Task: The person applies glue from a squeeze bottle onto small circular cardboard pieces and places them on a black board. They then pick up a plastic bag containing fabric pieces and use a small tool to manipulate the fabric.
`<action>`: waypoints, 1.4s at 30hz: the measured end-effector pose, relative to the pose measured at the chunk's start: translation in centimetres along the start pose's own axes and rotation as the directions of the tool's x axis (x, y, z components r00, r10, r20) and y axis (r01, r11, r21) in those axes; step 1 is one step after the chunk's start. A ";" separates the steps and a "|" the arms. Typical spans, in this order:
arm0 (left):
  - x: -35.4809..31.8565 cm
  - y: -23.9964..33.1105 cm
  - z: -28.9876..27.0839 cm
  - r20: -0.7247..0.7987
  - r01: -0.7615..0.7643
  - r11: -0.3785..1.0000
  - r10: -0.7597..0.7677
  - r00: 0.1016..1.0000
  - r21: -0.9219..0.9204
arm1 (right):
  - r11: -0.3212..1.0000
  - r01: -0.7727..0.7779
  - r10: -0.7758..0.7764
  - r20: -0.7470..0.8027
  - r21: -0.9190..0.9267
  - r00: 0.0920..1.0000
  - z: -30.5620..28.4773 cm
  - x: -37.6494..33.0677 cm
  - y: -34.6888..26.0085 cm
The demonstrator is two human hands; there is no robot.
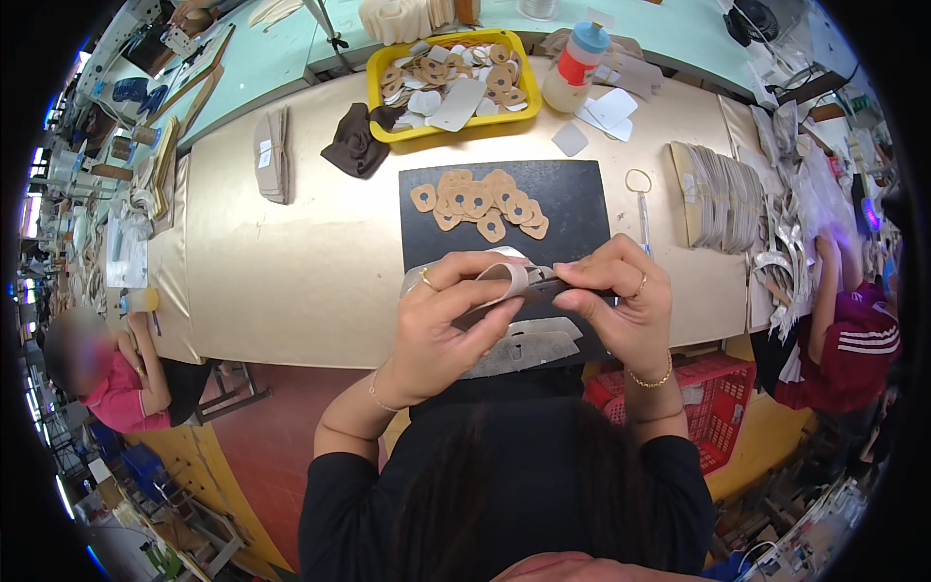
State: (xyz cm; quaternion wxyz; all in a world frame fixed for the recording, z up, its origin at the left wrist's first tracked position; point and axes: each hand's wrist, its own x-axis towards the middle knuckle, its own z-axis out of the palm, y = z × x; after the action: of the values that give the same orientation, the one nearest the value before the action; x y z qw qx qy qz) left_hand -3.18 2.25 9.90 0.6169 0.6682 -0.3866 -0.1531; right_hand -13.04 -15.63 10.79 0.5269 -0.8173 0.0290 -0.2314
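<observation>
A pale grey-beige flexible sheet piece (517, 279) is bent into a curl between my hands, above the near edge of a black mat (572, 204). My left hand (441, 325) is closed round its left side. The fingertips of my right hand (626, 289) pinch at its right end, where something dark shows that I cannot make out. Below my hands lie flat grey cut pieces (529, 349), partly hidden. On the mat beyond is a loose pile of tan cut pieces (475, 201) with keyhole-like openings.
A yellow basket (531, 107) of tan and grey pieces stands behind the mat, beside a blue-capped bottle (572, 78). Dark cloth (356, 145) lies left of it. Stacked pieces (718, 197) and scissors (642, 209) are at right. Other people sit at both sides.
</observation>
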 end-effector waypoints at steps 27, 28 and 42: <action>0.7 -1.8 -0.1 0.009 -0.529 0.728 0.584 0.812 0.437 | 0.994 0.065 -0.077 -0.139 -0.087 0.987 1.3 -0.1 -0.2; 0.7 -1.7 -0.2 0.020 -0.530 0.722 0.583 0.812 0.445 | 0.996 0.048 -0.058 -0.131 -0.077 0.990 1.2 -0.1 -0.4; 0.6 -1.4 -0.7 0.074 -0.538 0.684 0.583 0.809 0.492 | 0.995 0.022 -0.029 -0.075 -0.092 0.997 0.6 0.2 -0.8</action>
State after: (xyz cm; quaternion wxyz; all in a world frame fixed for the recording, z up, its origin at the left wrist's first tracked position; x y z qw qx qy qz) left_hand -1.81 2.21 8.87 0.4601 0.6574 -0.5702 0.1759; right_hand -12.74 -14.87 11.33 0.4844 -0.8314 0.0492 -0.2678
